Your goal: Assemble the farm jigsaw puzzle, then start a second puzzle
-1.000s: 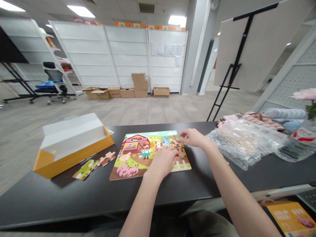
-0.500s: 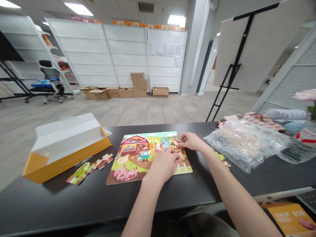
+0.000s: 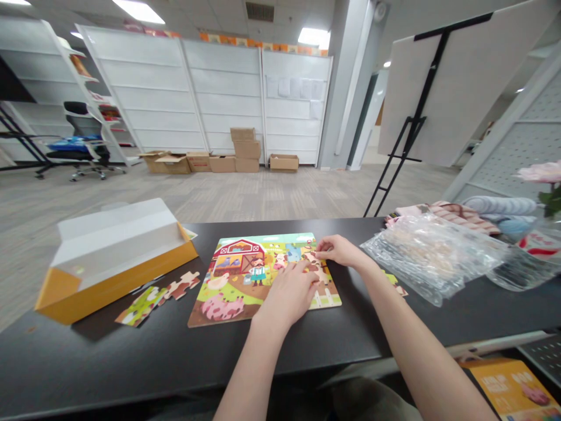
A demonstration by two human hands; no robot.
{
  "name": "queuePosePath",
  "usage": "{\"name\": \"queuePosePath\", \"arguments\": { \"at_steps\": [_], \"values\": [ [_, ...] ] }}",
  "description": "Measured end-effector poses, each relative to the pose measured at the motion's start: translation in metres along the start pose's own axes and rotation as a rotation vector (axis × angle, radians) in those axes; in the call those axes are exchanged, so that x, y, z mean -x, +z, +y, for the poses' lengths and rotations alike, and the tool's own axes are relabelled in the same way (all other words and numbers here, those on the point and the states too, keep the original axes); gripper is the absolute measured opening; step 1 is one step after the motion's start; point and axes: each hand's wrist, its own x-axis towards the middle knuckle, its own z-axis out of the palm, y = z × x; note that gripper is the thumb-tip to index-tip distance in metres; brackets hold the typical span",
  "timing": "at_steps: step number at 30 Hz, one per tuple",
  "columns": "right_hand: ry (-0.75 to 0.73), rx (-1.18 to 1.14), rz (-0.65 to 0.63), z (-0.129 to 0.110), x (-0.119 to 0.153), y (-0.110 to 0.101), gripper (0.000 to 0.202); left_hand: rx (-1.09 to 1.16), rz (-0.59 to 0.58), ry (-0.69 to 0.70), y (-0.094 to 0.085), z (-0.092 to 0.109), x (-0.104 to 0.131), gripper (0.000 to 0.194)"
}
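Note:
A farm-scene jigsaw puzzle lies flat on the black table, showing a red barn, a farmer, a pink pig and cows. Across its middle right rests my left hand, fingers stretched out over the pieces; they cover part of the picture. My right hand is at the puzzle's upper right edge. Its thumb and fingers are pinched on a brown-and-white puzzle piece there, partly hidden by the fingertips. Loose puzzle pieces lie left of the board, both green and brown. Others lie beyond my right forearm.
An open yellow-and-white box stands on the table at left. Clear plastic bags and rolled cloths lie at right. An orange package sits low at right. Cardboard boxes stand across the room.
My right hand has shifted slightly left along the puzzle's edge. My left hand stays on the board, nearly still. The whole view has moved a little.

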Motion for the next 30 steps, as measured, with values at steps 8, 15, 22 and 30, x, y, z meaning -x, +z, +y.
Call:
{"name": "queuePosePath", "arguments": {
  "at_steps": [8,15,22,30],
  "values": [
    [-0.084,0.093,-0.072,-0.002,0.005,-0.003,0.023,0.011,-0.012,0.034,-0.003,0.001,-0.001,0.029],
    [-0.093,0.054,-0.156,-0.010,0.010,-0.006,0.038,-0.007,0.008,0.021,0.000,0.001,-0.001,0.027],
    [-0.091,0.016,-0.167,-0.009,0.011,-0.007,0.033,-0.011,0.003,0.015,0.000,0.003,-0.002,0.028],
    [-0.093,0.006,-0.181,-0.006,0.010,-0.009,0.034,-0.028,-0.022,-0.002,-0.001,0.008,-0.003,0.029]
  ]
}}
